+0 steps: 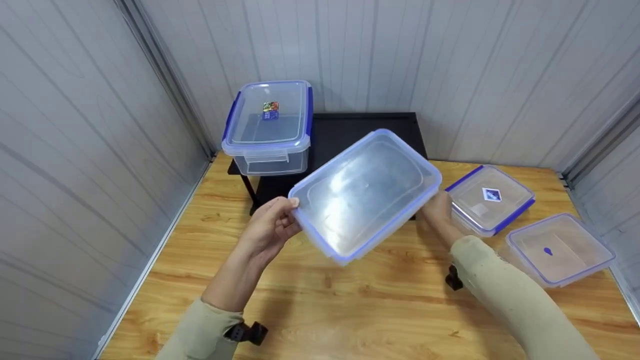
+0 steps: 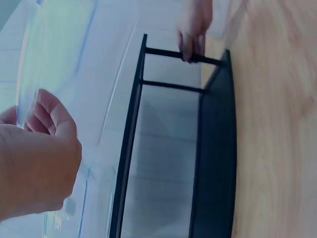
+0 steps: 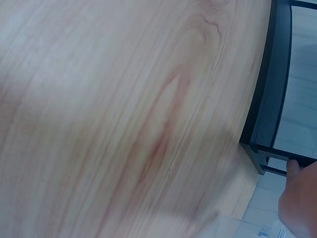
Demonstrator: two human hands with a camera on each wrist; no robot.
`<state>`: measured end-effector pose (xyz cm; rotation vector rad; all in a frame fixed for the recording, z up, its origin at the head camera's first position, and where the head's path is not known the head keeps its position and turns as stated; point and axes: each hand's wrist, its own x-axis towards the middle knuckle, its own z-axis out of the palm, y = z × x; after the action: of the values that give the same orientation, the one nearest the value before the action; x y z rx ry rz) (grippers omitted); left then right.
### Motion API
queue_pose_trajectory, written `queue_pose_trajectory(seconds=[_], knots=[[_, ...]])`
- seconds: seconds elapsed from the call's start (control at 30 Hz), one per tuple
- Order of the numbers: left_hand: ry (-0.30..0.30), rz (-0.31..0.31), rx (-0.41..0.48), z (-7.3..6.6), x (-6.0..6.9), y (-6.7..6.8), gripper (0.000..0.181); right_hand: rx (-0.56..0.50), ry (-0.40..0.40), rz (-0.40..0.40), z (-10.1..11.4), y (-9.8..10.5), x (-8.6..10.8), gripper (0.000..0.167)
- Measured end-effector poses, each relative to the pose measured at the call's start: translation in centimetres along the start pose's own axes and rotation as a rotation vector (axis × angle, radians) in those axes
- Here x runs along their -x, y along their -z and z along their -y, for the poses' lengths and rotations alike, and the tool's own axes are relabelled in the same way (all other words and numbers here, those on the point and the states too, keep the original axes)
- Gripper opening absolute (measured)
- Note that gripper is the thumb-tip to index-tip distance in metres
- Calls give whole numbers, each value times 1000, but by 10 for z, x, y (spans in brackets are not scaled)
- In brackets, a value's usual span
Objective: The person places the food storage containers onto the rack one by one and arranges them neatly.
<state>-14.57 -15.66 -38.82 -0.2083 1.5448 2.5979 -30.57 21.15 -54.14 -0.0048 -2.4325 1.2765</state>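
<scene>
My left hand (image 1: 272, 222) pinches the near left corner of a clear plastic food container (image 1: 367, 187) with a blue rim, thumb on top of the edge. The container is held tilted above the wooden table, in front of a low black rack (image 1: 372, 120). In the left wrist view the same hand (image 2: 47, 153) grips the container's edge at the left. My right hand (image 1: 436, 207) is partly hidden behind the container in the head view. The left wrist view shows that right hand (image 2: 195, 29) with its fingers curled round the rack's end bar (image 2: 163, 52).
A lidded clear box (image 1: 270, 130) with blue side latches stands on the rack's left part. To the right on the table (image 1: 325, 300) are a flat lidded box (image 1: 475, 210) with blue latches and another clear box (image 1: 560, 250). Pale panel walls (image 1: 370, 55) enclose the table.
</scene>
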Motion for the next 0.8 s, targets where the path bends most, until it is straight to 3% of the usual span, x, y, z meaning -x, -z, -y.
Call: queue_pose_trajectory(seconds=[0.2,0.47,0.8], knots=[[-28,-58,96,1,-12,-24,13,-74,-65,78,-1,-2,-3,31],[-44,-116,194,3,-28,-54,9,-120,-145,144,1,-1,-4,38],[-68,-223,263,10,-55,-83,14,-136,-108,123,0,-2,-4,33]])
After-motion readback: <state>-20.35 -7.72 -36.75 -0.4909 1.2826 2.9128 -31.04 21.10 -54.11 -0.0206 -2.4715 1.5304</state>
